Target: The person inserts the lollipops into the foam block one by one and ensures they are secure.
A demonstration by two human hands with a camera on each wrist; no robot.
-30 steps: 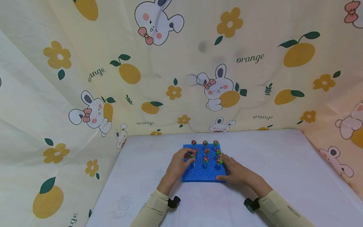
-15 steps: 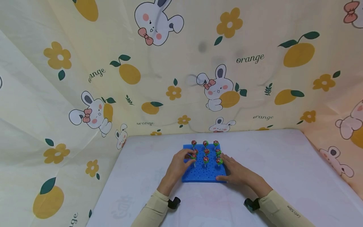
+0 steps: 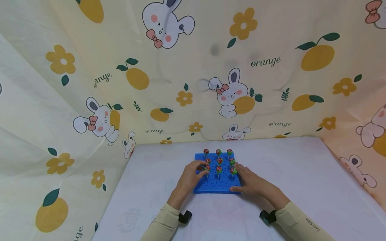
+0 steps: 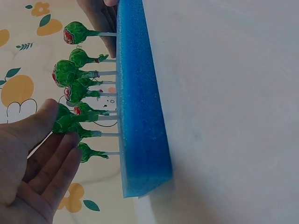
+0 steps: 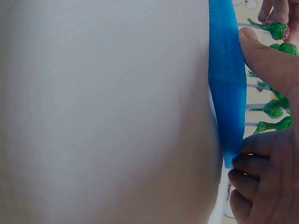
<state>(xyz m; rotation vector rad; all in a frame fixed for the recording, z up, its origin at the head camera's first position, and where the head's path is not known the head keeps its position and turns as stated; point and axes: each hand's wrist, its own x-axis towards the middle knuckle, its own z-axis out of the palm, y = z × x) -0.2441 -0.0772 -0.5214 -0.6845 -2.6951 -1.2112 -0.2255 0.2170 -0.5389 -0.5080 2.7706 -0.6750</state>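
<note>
A blue foam board dotted with small holes lies on the table, with several green-and-red wrapped lollipops standing upright in it by their white sticks. At the board's left side my left hand pinches the front-left lollipop by its wrapped head, between thumb and fingers; its stick reaches the board's top face. My right hand rests spread against the board's right edge. Its thumb touches the board near the front corner, and its fingertips lie along the side farther back.
A white cloth covers the table around the board. Behind it hangs a cream curtain printed with rabbits, oranges and flowers. Dark cameras sit on both wrists.
My left hand has lowered slightly, bringing the pinched lollipop down toward the board until its head is about level with its row. The right hand and the board have stayed put.
</note>
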